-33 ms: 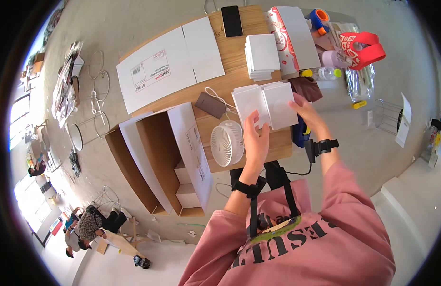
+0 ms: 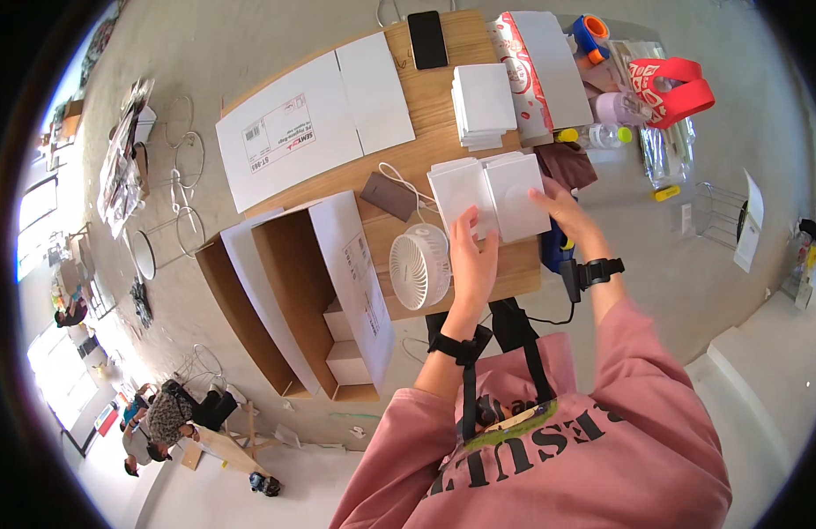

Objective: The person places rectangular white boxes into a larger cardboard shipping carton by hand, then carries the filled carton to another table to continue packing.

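Observation:
Two stacks of flat white square pieces, a left stack [image 2: 463, 188] and a right stack [image 2: 518, 196], lie side by side at the near right of the wooden table. Whether they are cards or thin boxes I cannot tell. My left hand [image 2: 474, 260] is at the near edge of the left stack, fingers stretched upward and thumb apart. Against the right side of the right stack rests my right hand [image 2: 568, 216], its fingers extended and partly hidden. Beyond them stands another white stack [image 2: 485, 101]. A white fan [image 2: 419, 267] sits beside my left hand.
A power bank [image 2: 388, 195] with a white cable, a flattened white carton [image 2: 311, 119] and a phone [image 2: 427, 40] lie on the table [image 2: 505, 273]. Open cartons [image 2: 293, 256] stand at left. Bottles [image 2: 602, 136], tape rolls [image 2: 591, 35] and a red bag [image 2: 677, 93] are at right.

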A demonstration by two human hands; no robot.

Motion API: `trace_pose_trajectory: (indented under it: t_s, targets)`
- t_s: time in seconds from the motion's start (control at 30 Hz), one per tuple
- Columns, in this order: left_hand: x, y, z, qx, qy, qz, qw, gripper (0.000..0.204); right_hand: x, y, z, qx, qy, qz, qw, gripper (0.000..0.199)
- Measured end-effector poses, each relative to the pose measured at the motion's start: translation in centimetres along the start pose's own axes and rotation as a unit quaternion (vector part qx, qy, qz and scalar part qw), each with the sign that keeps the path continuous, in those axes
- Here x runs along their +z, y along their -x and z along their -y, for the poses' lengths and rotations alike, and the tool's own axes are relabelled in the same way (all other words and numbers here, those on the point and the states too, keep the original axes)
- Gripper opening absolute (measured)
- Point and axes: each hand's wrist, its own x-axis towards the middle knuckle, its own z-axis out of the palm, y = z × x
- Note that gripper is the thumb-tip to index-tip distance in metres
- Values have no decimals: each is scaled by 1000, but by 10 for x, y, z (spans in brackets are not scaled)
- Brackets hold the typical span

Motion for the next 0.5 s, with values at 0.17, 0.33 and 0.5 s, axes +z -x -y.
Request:
trace_pose_trajectory:
  t_s: [0.17, 0.33, 0.5]
  targets:
    - [8, -8, 1, -6, -48, -3, 999, 44, 21, 9, 10, 4, -6, 24, 1000, 68]
    - [10, -10, 5, -3, -54, -14, 998, 45, 11, 6, 11, -2, -142, 73, 987, 69]
    - [7, -9, 5, -1, -53, -22, 998, 45, 10, -1, 14, 6, -124, 81, 989, 73]
